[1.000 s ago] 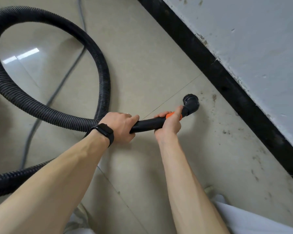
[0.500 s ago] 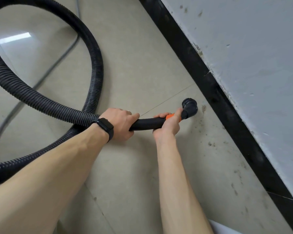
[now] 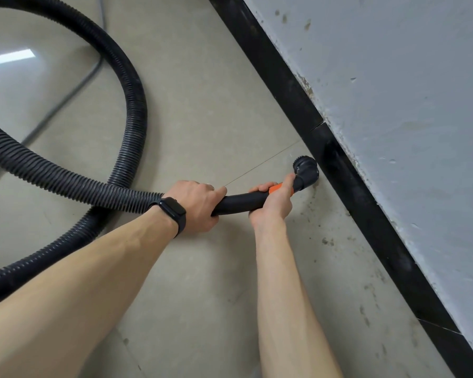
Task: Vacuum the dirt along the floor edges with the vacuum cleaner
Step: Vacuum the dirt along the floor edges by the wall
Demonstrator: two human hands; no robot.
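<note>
Both hands grasp the vacuum's rigid black tube [image 3: 238, 204]. The left hand [image 3: 195, 204], with a black watch [image 3: 172, 212] on its wrist, is wrapped around the tube where it joins the ribbed hose [image 3: 133, 105]. The right hand [image 3: 275, 201] clasps the tube further forward, over an orange band [image 3: 275, 189], with the thumb lying along the top toward the nozzle [image 3: 306, 170].

The round black nozzle points down at the beige tiled floor [image 3: 202, 91] and sits right against the black baseboard [image 3: 284, 85], at the foot of the scuffed grey wall [image 3: 393, 105]. A thin tile seam [image 3: 262, 162] runs up to the baseboard just beside the nozzle.

One hose is in view. It leaves the left hand, sweeps off to the left and curls in one big loop on the floor, crossing under itself near the left wrist. One thin grey cable [image 3: 66, 96] lies on the floor inside and beyond the loop.

Dirt [image 3: 327, 241] shows as many dark specks and smudges, too scattered to count, along the floor edge near the baseboard, on the near side of the nozzle. A bright patch of reflected light [image 3: 8, 60] sits on the tiles at far left.
</note>
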